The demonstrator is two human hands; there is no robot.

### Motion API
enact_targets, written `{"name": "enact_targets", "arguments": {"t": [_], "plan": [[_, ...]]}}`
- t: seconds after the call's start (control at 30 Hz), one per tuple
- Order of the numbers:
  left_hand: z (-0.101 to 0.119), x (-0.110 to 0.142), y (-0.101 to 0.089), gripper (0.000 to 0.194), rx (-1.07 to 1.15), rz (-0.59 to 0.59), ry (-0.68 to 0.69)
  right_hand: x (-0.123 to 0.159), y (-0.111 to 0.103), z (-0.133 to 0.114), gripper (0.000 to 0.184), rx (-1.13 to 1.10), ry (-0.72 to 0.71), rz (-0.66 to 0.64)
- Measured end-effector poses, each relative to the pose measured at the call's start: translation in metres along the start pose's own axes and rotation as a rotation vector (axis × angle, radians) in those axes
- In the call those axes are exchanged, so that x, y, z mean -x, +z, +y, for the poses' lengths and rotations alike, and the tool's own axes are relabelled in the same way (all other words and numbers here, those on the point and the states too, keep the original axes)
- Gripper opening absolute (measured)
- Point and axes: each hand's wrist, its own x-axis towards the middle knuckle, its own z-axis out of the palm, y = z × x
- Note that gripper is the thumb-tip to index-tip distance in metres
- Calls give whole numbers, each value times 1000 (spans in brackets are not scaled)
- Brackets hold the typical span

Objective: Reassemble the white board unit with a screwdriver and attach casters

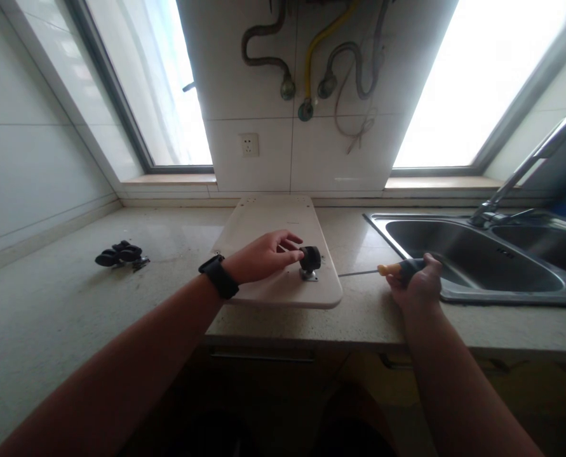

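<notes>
A black caster wheel (310,258) stands upright on its metal plate near the front right corner of a cream-coloured board (263,292). My left hand (268,254), with a dark watch on its wrist, reaches over the board, thumb and fingertips at the left side of the caster. In my right hand (418,285) is a screwdriver (386,270) with a yellow and dark handle, gripped to the right of the board. Its thin shaft points left, and the tip ends close to the board's right edge. Loose black casters (121,253) lie on the counter at left, beside small metal bits (141,263).
The board lies on a speckled stone counter (178,228), reaching back to the tiled wall. A steel double sink (478,254) with a tall faucet (516,171) is at right. Pipes and a yellow hose (311,57) hang above a wall socket (249,145). Drawer handles run below the counter's edge.
</notes>
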Motion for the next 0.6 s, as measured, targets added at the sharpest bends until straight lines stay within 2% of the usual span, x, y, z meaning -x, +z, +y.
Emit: {"name": "enact_targets", "arguments": {"t": [0.17,0.6], "plan": [[-3,-4,5,51,110,-22,-26,1,0,0,25,-6,7,17],[0,-11,8,53,144,-51,-22,6,1,-2,24,5,25,28]]}}
